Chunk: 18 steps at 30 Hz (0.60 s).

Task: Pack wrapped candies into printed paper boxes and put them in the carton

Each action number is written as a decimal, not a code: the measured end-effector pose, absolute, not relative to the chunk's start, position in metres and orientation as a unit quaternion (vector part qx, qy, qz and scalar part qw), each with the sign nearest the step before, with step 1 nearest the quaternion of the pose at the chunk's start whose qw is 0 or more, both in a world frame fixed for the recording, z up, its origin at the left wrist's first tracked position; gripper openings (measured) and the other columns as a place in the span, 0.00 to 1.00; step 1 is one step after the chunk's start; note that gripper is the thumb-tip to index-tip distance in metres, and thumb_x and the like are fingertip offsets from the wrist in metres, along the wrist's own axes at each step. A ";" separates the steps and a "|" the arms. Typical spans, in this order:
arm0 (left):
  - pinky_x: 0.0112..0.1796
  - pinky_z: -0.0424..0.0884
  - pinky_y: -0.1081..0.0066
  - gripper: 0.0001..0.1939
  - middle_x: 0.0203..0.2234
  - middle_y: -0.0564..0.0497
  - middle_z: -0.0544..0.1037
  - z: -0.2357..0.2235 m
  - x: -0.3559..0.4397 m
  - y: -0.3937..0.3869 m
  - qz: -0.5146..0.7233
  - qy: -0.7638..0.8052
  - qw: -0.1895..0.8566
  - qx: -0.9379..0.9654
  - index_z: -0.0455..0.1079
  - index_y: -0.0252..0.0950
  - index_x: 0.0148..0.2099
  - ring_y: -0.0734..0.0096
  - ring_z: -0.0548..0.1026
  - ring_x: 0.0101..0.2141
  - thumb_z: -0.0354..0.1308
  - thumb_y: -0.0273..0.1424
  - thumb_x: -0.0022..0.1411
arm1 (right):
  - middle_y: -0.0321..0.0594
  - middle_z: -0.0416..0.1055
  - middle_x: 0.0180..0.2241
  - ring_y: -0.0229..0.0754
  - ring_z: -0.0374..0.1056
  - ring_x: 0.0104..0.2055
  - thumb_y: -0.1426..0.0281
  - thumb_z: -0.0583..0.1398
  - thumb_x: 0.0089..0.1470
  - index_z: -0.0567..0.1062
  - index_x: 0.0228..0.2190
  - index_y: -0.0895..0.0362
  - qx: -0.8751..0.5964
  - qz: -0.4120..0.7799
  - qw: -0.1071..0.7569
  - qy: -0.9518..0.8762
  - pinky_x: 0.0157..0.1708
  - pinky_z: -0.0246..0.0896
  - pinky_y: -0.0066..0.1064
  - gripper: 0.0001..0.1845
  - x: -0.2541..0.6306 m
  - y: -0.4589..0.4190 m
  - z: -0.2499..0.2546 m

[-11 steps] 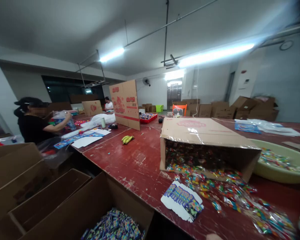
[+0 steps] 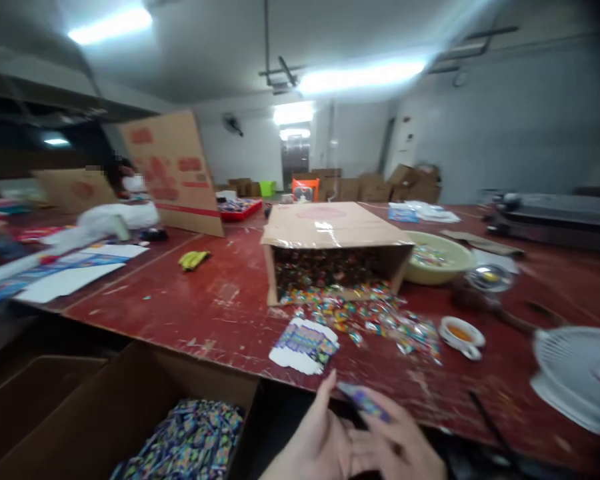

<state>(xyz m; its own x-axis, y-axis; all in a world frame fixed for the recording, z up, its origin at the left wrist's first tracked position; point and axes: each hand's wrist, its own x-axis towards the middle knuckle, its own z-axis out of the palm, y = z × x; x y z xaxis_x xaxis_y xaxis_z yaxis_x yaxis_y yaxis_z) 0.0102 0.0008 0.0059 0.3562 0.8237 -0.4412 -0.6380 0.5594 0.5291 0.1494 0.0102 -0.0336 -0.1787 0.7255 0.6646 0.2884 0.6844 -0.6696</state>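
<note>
My left hand (image 2: 317, 440) and my right hand (image 2: 400, 443) meet at the bottom edge, just below the red table's front edge (image 2: 230, 360). Between them is a small colourful printed packet (image 2: 364, 402), pinched by my right fingers; my left fingers rest flat against it. Right above the hands a stack of flat printed cartons (image 2: 304, 345) lies on the table. Behind it a cardboard box on its side (image 2: 330, 250) spills wrapped candies (image 2: 375, 323) toward me. The picture is blurred by motion.
An open carton (image 2: 130, 393) holding printed packets (image 2: 190, 443) stands below the table at left. A green basin (image 2: 437, 260), a small cup (image 2: 461, 335) and a white fan (image 2: 577, 373) sit to the right. A person works at far left behind an upright cardboard sheet (image 2: 173, 173).
The view has swung right and down. Both hands have come into view at the bottom with a packet; the cup and fan now show.
</note>
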 end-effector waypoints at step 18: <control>0.21 0.68 0.76 0.22 0.15 0.62 0.65 -0.015 -0.014 0.007 0.584 0.552 0.525 0.281 0.62 0.36 0.43 0.79 0.65 0.17 0.62 0.42 0.50 | 0.49 0.65 0.53 0.57 0.58 0.56 0.56 0.65 0.44 0.71 0.47 0.54 -0.378 0.244 0.315 -0.836 0.55 0.52 0.53 0.29 0.166 0.095 -0.078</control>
<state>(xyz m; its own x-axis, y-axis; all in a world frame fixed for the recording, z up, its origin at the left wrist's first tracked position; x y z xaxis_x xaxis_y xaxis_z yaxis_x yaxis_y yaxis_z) -0.0143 0.0070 -0.0155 -0.2910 0.9230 -0.2519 -0.3038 0.1605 0.9391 0.1661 0.0947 -0.0778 -0.5156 0.7857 0.3420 0.4784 0.5950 -0.6458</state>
